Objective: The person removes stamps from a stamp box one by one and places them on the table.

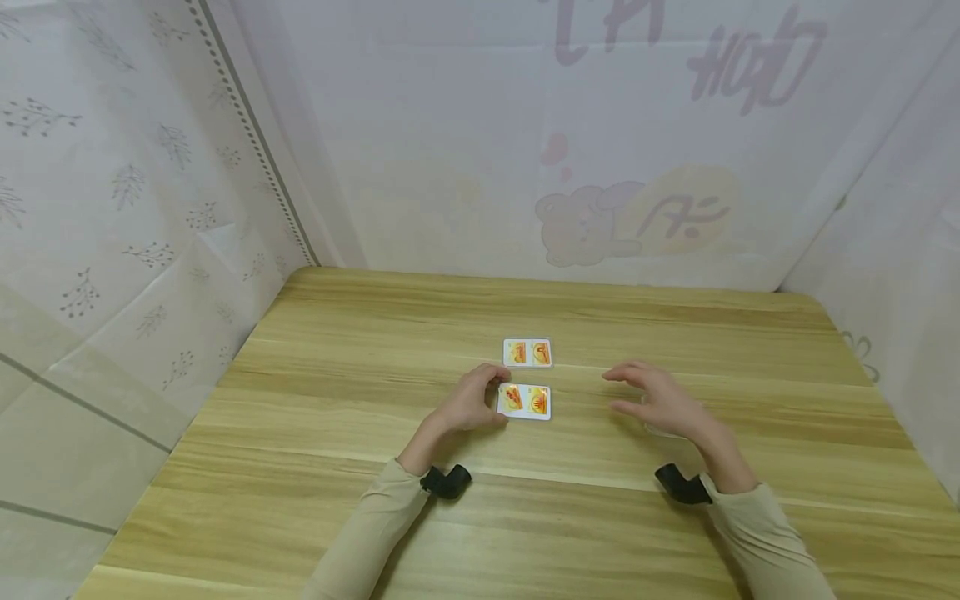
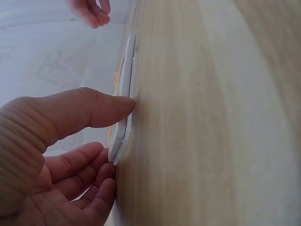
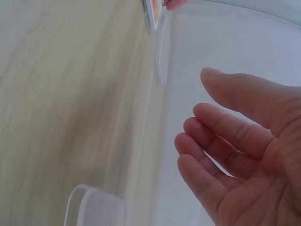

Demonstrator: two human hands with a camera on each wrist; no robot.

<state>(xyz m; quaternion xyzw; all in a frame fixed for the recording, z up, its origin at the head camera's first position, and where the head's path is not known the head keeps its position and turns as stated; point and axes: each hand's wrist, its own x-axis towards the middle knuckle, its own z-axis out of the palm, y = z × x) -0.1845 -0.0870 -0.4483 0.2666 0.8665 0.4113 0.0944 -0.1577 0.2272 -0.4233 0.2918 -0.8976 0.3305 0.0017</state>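
A flat deck of white cards (image 1: pixel 527 402) with orange and yellow pictures lies in a thin clear plastic case on the table. My left hand (image 1: pixel 467 402) holds it at its left end. In the left wrist view the thumb (image 2: pixel 106 109) presses the near edge of the case, and the fingers curl at its other side. My right hand (image 1: pixel 663 402) hovers to the right of the deck, fingers loosely bent and holding nothing. Beneath it, partly hidden, lies a clear plastic piece (image 3: pixel 101 209) with rounded corners.
A second flat piece (image 1: pixel 527 352) with similar orange pictures lies just behind the deck. The wood-grain table (image 1: pixel 360 333) is bordered by pale printed curtains (image 1: pixel 420 167) at the back and sides. A black wrist mount (image 1: pixel 447 482) sits on the left wrist.
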